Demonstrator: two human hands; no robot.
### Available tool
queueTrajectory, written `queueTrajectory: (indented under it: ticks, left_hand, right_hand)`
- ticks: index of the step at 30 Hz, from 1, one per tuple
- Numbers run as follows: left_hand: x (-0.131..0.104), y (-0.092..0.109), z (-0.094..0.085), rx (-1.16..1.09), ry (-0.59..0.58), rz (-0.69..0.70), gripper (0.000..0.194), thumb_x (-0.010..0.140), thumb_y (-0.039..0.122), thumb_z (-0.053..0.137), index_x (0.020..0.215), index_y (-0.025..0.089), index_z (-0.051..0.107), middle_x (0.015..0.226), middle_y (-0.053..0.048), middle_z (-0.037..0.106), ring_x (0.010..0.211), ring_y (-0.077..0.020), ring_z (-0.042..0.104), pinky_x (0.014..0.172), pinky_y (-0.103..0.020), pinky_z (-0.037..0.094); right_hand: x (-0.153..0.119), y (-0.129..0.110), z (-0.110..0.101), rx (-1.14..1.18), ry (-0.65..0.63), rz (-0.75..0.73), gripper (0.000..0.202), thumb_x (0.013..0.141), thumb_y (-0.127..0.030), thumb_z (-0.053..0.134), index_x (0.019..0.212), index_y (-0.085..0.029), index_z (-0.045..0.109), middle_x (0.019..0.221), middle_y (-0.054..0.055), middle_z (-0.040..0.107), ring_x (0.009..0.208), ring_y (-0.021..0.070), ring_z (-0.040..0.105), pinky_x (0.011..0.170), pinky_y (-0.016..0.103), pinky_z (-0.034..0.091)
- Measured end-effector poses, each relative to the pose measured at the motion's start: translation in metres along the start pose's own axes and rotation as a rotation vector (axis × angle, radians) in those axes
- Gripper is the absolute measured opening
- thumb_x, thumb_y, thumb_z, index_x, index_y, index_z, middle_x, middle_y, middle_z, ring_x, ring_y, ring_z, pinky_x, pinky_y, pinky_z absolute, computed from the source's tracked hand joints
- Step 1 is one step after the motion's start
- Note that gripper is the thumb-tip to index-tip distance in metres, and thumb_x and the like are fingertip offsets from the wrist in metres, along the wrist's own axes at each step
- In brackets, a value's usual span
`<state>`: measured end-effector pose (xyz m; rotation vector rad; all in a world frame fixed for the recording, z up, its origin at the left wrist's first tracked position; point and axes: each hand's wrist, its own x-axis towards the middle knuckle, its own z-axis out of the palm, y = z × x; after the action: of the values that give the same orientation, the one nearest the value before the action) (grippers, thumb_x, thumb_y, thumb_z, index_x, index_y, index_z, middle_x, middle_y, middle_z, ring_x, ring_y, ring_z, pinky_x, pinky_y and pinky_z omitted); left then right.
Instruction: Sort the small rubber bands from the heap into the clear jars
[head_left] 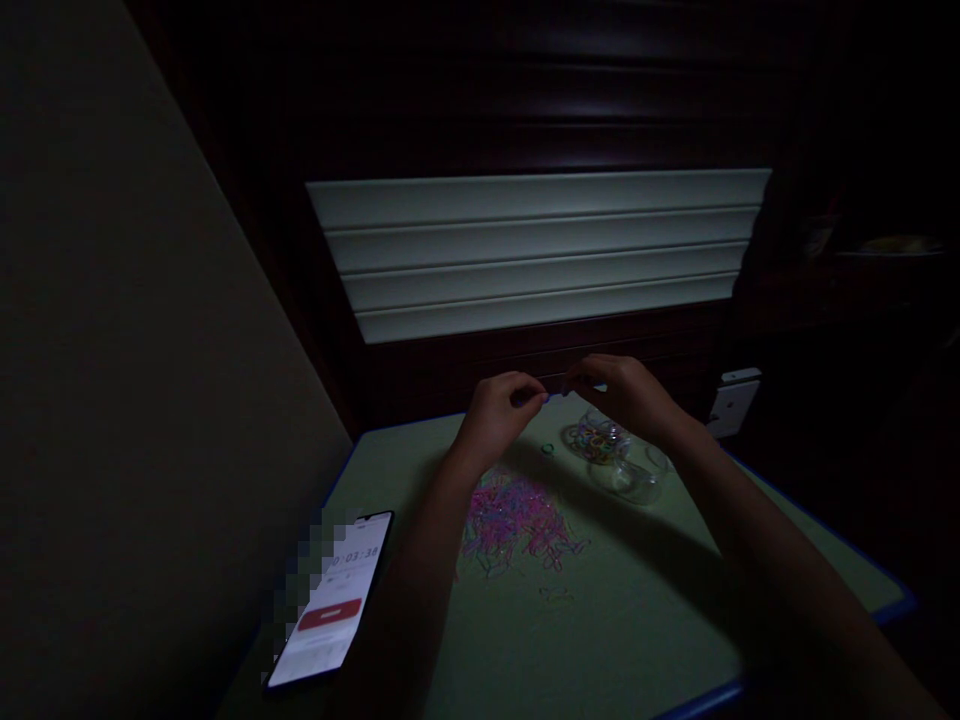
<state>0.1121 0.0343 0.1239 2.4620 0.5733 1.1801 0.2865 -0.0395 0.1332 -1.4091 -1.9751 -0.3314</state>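
My left hand (501, 410) is raised over the far part of the green table (637, 640), thumb and index finger pinched together. Close to its right, my right hand (619, 388) is also closed in a pinch, fingertips toward the left. Something small and purplish shows at the fingertips, too small to make out. Below my hands lies a loose pile of pink, purple and blue small bands (514, 520). A clear container with multicoloured rings (596, 440) and an open clear container (634, 482) stand below my right hand. A small green ring (548, 450) lies between pile and containers.
A lit phone (334, 600) showing a timer lies at the table's left edge. Behind the table is a dark wooden panel with pale slats (547, 250). A white box-like object (735, 402) is beyond the right edge. A wall rises on the left.
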Motion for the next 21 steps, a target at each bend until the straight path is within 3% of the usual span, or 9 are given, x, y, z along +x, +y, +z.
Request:
queueTrajectory:
  ticks: [21]
  left_hand:
    - [-0.001, -0.005, 0.001, 0.009, -0.002, 0.011, 0.007, 0.073, 0.016, 0.055, 0.074, 0.017, 0.062, 0.073, -0.001, 0.062, 0.069, -0.0114, 0.057, 0.064, -0.023, 0.043]
  right_hand:
    - [-0.005, 0.041, -0.01, -0.309, -0.049, 0.146, 0.016, 0.08, -0.021, 0.045, 0.084, -0.018, 0.06, 0.083, 0.004, 0.063, 0.071, 0.0133, 0.055, 0.059, 0.02, 0.033]
